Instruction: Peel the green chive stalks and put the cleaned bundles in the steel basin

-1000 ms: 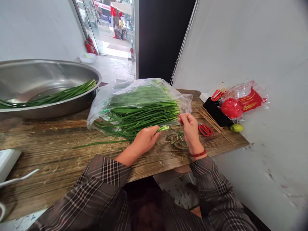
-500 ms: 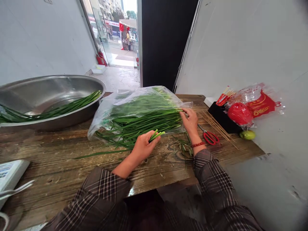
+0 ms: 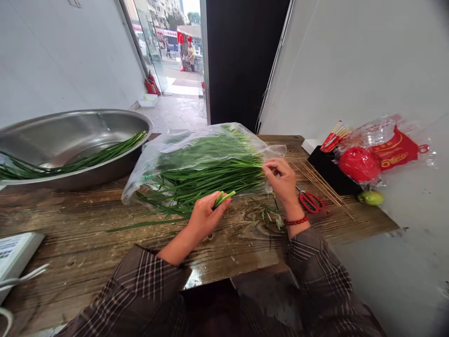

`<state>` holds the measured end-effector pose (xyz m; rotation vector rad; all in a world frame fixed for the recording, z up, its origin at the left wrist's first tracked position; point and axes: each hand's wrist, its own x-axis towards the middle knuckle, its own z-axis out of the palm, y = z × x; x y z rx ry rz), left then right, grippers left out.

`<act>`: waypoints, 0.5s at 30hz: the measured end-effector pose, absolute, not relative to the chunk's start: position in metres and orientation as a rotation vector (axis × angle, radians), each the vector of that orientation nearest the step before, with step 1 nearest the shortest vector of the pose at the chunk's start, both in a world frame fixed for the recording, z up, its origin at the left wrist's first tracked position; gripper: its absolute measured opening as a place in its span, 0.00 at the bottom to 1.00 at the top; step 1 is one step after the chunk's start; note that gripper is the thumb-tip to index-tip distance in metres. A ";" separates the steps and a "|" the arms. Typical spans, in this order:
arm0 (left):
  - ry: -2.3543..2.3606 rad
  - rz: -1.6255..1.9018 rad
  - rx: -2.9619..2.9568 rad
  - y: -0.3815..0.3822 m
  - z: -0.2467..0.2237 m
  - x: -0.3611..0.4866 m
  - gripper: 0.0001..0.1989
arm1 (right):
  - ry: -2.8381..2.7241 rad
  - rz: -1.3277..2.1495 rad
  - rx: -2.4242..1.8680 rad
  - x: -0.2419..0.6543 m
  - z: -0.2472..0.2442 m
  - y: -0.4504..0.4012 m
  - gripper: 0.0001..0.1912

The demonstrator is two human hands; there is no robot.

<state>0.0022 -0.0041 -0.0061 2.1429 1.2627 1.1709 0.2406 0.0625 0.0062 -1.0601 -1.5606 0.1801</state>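
Observation:
A large heap of green garlic chives [image 3: 213,180] lies in a clear plastic bag [image 3: 135,180] whose near side is open. My left hand [image 3: 205,215] is closed around a few chives, their pale cut ends [image 3: 226,197] poking out past the thumb. At the heap's right end, my right hand [image 3: 283,182] pinches the stem tips of some chives between thumb and fingers. Trimmed scraps [image 3: 268,215] are scattered on the table below my right wrist. One long leaf [image 3: 140,225] stretches leftward over the wood.
On the left stands a big steel basin [image 3: 70,175] with more chives inside. Red-handled scissors [image 3: 311,201] and thin sticks [image 3: 322,187] lie at the right, beside a black box [image 3: 328,168], red packages [image 3: 359,164] and a green fruit [image 3: 372,197]. A white device [image 3: 21,250] sits at near left.
My right hand has shifted slightly right, its thumb and fingers still pinched at the stem ends. The left hand has drifted a little left with its chives. The view has tilted slightly.

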 end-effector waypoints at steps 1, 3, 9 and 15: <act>1.256 1.219 2.135 -0.005 -0.005 0.002 0.14 | -1.570 0.243 -1.039 0.242 0.009 0.059 0.06; 1.229 1.336 2.133 -0.006 -0.001 0.002 0.13 | -1.567 0.377 -0.976 0.244 0.012 0.052 0.05; 1.225 1.684 2.095 -0.011 0.013 -0.002 0.09 | -1.511 0.908 -0.775 0.241 0.013 0.040 0.07; 1.227 1.670 2.196 -0.010 0.016 -0.001 0.11 | -1.660 1.187 -0.676 0.230 0.012 0.032 0.07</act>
